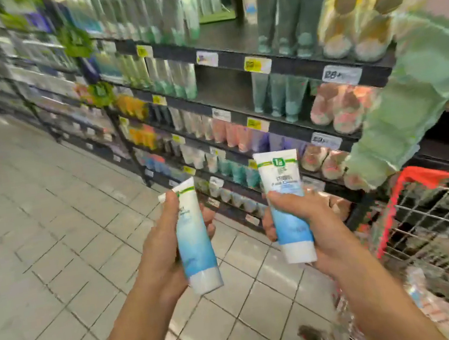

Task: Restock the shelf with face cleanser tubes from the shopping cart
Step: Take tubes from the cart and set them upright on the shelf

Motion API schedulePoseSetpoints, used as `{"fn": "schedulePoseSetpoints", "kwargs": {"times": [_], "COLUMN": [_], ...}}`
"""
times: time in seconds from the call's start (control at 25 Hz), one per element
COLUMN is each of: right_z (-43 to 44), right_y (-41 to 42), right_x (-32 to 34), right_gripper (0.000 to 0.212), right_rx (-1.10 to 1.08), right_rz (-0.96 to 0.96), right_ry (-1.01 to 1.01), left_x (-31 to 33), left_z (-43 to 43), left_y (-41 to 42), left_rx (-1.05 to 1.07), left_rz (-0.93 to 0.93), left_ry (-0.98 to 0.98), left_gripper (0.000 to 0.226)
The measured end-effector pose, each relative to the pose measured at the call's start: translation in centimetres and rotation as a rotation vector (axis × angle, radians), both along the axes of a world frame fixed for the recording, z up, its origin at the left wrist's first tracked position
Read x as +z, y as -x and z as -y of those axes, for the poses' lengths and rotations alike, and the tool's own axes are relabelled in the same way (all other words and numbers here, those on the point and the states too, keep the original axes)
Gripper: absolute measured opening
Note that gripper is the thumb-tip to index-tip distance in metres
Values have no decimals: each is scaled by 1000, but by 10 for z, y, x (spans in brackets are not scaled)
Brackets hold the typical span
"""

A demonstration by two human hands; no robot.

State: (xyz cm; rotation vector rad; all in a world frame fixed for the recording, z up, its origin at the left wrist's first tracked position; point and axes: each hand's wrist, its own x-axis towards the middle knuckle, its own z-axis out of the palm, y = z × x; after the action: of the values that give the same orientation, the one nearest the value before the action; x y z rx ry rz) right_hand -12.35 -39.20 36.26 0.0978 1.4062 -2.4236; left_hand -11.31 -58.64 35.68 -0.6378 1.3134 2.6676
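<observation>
You are holding one face cleanser tube in each hand, low in front of you. Your left hand (165, 251) is wrapping its fingers and thumb around the left tube (194, 241). Your right hand (322, 225) is gripping the right tube (283, 190) the same way, with the thumb lying across the front. Both tubes are standing tall, with the white cap pointing down and the flat end pointing up. The left tube is leaning its top a little to the left. The right tube is standing almost straight. The two tubes are sitting near each other but are not touching.

The shopping cart (437, 177) is waiting just to your right, with its red rim beside your right arm. More things are lying inside it, but they are too blurry to name. The tiled floor (51, 225) is spreading out on your left.

The shelf (230, 61) is standing ahead of you and off to the right, higher than your hands. Your right hand is the nearer one to it, so I think that tube is going first. A bare spot (220, 89) is showing behind the front edge of a middle shelf, between rows of green tubes. I cannot tell if that is the right place, because the tags are blurry.

Someone's green sleeve (415, 89) is reaching across the right end of the shelf, so be careful not to bump it.
</observation>
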Motion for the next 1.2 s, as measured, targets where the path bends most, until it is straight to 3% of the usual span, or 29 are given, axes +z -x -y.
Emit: {"fn": "schedulePoseSetpoints", "kwargs": {"times": [0.28,0.52,0.8,1.04,1.2], "right_z": [128,224,306,374,436], "right_y": [96,238,407,516,585], "right_x": [18,30,101,151,171], "right_gripper": [34,35,48,38,22], "right_rx": [79,142,135,57,-128], "right_rz": [-59,-88,-214,-414,-537], "right_ry": [-51,-17,-23,-52,-71], "left_x": [26,48,107,143,163], "left_z": [119,206,284,345,401], "left_y": [83,227,392,509,588], "left_rx": [98,141,96,25,-75], "left_rz": [-79,-124,-195,-333,-423], "left_ry": [125,177,142,100,81], "left_gripper": [40,33,41,32,29]}}
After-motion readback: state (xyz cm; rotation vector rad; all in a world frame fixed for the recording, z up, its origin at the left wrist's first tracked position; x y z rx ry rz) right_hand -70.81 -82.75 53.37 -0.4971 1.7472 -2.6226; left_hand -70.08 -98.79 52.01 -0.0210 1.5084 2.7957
